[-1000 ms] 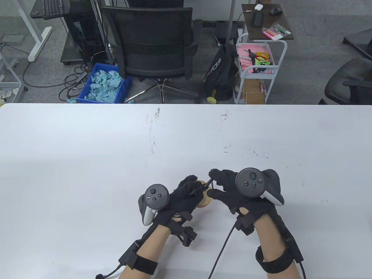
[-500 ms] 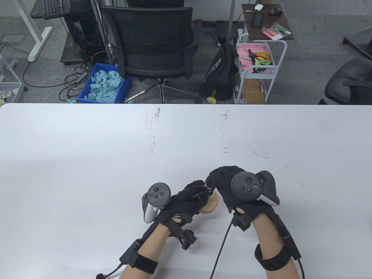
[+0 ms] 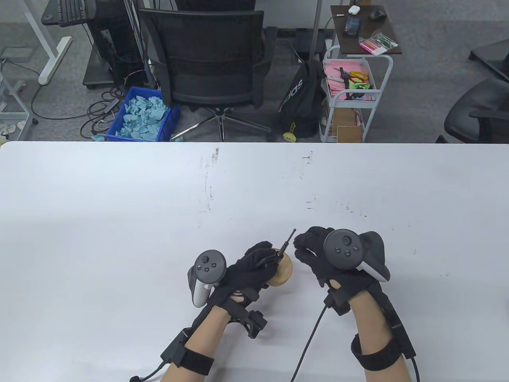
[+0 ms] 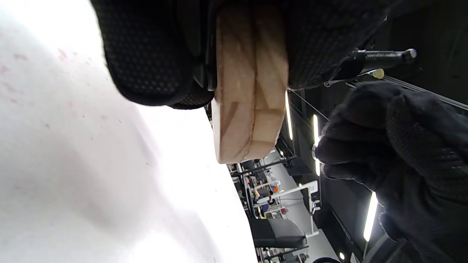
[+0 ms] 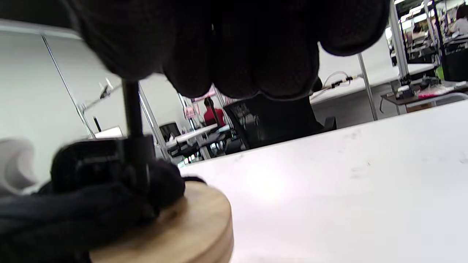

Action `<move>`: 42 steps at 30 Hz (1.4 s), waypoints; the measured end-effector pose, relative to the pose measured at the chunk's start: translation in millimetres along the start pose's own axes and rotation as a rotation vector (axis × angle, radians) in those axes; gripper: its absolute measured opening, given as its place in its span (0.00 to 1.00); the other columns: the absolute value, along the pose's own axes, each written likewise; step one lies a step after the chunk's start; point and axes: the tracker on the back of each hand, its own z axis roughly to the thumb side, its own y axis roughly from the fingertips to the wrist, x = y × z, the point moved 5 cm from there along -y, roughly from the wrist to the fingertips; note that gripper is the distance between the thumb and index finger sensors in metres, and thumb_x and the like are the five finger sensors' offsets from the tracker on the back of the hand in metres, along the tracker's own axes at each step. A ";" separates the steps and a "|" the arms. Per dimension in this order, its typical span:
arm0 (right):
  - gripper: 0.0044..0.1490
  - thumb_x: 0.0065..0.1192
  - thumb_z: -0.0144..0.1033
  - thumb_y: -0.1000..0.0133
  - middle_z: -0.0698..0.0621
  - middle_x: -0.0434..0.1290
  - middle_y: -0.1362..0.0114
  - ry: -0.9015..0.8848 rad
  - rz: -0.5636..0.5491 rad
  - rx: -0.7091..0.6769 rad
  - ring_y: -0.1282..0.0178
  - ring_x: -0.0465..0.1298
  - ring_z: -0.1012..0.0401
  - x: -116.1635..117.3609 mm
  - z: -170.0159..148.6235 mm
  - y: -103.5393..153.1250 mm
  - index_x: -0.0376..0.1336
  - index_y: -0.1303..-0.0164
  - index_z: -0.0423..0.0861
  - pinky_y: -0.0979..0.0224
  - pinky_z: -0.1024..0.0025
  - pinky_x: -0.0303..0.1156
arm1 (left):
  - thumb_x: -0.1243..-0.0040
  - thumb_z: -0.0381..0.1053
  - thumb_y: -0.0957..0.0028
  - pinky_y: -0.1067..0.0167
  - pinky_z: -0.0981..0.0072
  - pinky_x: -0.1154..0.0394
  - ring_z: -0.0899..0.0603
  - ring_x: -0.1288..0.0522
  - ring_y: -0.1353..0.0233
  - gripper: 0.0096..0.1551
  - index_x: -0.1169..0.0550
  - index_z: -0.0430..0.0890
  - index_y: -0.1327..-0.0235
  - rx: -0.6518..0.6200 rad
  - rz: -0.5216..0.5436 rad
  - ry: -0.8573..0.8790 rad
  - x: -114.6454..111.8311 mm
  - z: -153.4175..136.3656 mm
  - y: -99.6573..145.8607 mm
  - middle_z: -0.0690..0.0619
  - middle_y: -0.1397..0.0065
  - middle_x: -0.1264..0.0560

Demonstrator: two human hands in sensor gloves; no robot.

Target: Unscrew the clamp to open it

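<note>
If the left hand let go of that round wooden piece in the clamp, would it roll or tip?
Probably it would tip rather than roll: the wooden disc looks like two flat rounds stacked, but the clamp with its long screw weighs one side. The left hand steadies it now. It looks stiff and fairly light.

White table [image 3: 119,223], scuffed, wooden disc [image 3: 283,272] resting

Both hands wear black knit sensor gloves with a fine dotted texture on the fingers. A dark grey, round-faced tracker with small buttons and a pale grey handle is strapped to the back of the left hand [image 3: 246,274] and of the right hand [image 3: 338,266]. Black angular brackets sit at each wrist, wide black straps wrap each forearm, and thin black cables trail from both.
</note>
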 end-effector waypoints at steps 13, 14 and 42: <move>0.26 0.62 0.37 0.50 0.52 0.70 0.32 -0.085 -0.002 -0.169 0.36 0.76 0.48 7.6 31.5 -0.8 0.70 0.40 0.58 0.31 0.44 0.66 | 0.31 0.53 0.48 0.45 0.74 0.13 0.45 0.14 0.41 0.24 0.23 0.55 0.38 0.012 -0.041 -0.008 -8.2 -2.9 -2.1 0.44 0.19 0.37; 0.26 0.62 0.35 0.50 0.52 0.69 0.31 -0.085 0.007 -0.172 0.35 0.76 0.48 7.9 31.7 -0.5 0.70 0.41 0.58 0.30 0.44 0.65 | 0.31 0.53 0.48 0.45 0.74 0.13 0.45 0.14 0.41 0.24 0.23 0.55 0.38 0.015 -0.038 -0.007 -7.1 -3.4 -1.9 0.44 0.19 0.37; 0.37 0.65 0.51 0.51 0.49 0.66 0.28 -0.178 0.048 -0.073 0.35 0.74 0.46 1.5 14.4 2.0 0.64 0.31 0.54 0.31 0.43 0.64 | 0.31 0.53 0.47 0.46 0.75 0.13 0.45 0.13 0.42 0.23 0.23 0.55 0.39 0.027 -0.013 0.016 -6.5 -5.0 -0.9 0.45 0.20 0.36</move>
